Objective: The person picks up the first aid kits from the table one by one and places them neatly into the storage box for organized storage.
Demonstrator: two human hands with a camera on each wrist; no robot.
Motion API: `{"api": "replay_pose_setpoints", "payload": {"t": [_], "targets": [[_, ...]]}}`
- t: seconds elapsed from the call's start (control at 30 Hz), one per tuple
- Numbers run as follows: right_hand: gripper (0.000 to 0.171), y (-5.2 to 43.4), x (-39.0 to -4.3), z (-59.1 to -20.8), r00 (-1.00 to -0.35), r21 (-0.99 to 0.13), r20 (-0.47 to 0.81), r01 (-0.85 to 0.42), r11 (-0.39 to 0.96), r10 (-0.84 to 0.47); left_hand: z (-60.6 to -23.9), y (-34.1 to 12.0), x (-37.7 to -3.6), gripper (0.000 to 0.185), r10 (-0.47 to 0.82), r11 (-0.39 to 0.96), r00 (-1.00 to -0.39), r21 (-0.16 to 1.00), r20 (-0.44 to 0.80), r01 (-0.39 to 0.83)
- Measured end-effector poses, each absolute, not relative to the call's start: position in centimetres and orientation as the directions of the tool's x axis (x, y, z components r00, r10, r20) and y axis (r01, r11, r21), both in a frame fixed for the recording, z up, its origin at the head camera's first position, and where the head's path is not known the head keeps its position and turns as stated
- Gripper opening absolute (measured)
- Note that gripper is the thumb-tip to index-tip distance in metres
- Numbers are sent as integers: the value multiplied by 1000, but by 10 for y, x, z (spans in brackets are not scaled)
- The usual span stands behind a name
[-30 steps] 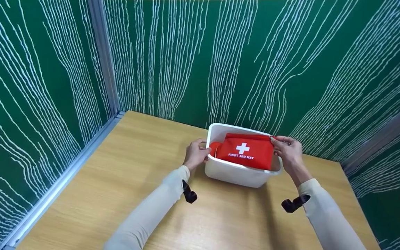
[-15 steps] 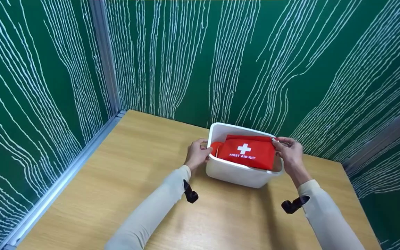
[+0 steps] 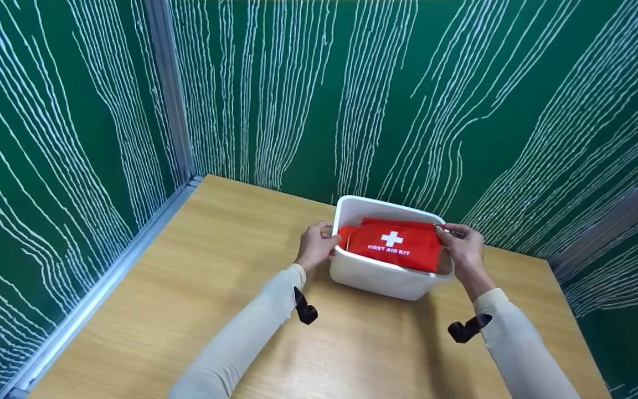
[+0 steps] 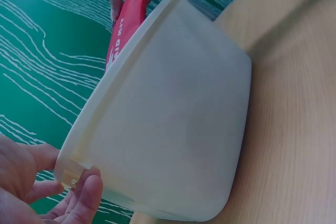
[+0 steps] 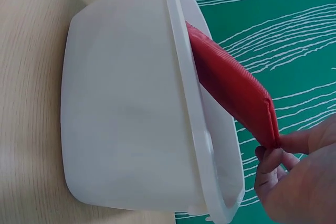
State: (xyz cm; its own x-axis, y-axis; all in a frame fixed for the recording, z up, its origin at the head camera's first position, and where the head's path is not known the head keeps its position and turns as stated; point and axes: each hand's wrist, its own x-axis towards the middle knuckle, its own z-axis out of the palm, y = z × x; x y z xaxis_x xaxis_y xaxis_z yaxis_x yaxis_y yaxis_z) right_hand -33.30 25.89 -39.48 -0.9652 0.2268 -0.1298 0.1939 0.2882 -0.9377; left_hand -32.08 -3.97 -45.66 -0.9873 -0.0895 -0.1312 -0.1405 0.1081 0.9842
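A white plastic bin (image 3: pixel 385 277) stands at the back of a wooden table (image 3: pixel 202 277). A red first aid kit pouch (image 3: pixel 394 246) leans inside it, its white cross facing me. My left hand (image 3: pixel 327 244) holds the bin's left rim, thumb and fingers about the corner (image 4: pixel 65 174). My right hand (image 3: pixel 445 235) pinches the pouch's upper right corner (image 5: pixel 270 129) just above the bin's right rim. In the right wrist view the pouch (image 5: pixel 231 85) slants down into the bin (image 5: pixel 131 108). The pouch's lower part is hidden by the bin wall.
Green walls with white wavy lines (image 3: pixel 407 111) close in the table on the left, back and right. A metal rail (image 3: pixel 103 282) runs along the table's left edge. Bare wood lies in front of the bin.
The pouch has sunk a little lower into the bin, and my right hand has come down with it. My left hand has stayed at the rim.
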Motion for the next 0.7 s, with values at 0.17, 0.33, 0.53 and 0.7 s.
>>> {"api": "replay_pose_setpoints", "payload": {"t": [0.17, 0.33, 0.53, 0.7], "targets": [[46, 259, -333, -395, -962, -935, -140, 206, 289, 235, -457, -40, -321, 42, -90, 109, -987, 984, -130, -139], [47, 259, -332, -397, -964, -929, -114, 189, 317, 239, -457, -39, -321, 42, -91, 118, -988, 984, -127, -137], [49, 258, -332, -400, -966, -924, -90, 172, 341, 243, -456, -40, -322, 43, -85, 109, -988, 985, -128, -137], [52, 259, -331, -401, -969, -921, -85, 166, 354, 234, -456, -41, -322, 42, -79, 97, -988, 985, -134, -141]]}}
